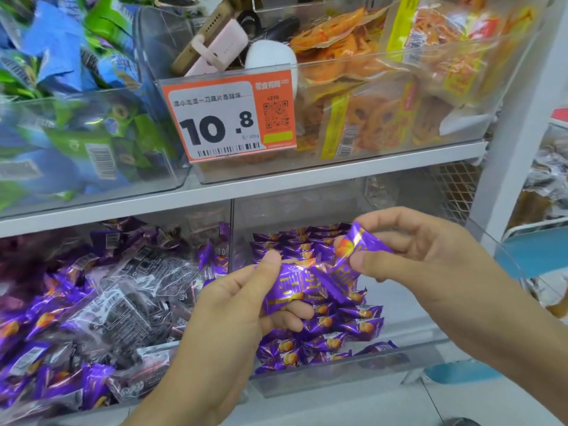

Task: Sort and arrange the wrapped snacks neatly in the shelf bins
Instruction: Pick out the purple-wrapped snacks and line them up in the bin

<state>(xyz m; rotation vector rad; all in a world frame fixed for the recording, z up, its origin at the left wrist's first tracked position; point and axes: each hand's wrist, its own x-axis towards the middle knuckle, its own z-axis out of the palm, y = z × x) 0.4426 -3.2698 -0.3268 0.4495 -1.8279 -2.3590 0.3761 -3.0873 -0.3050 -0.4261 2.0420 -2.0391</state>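
A shop: white shelves (276,182) carry clear bins (384,155) heaped with wrapped snacks (325,342), and an orange price tag (230,118) reads 10.8.

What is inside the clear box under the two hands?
The clear bin holds purple wrapped snacks lined in rows. The left hand and right hand each grip more purple packets, which cover the middle rows.

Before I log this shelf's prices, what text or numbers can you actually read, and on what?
"10.8" on the orange price tag clipped to the upper clear bin.
"500g" beneath it, small.
"+210" above the tag's QR code.
Chinese product line on the tag: too blurred to read.
Purple snack wrappers in both hands: gold lettering unreadable.
Barcode digits: too small.
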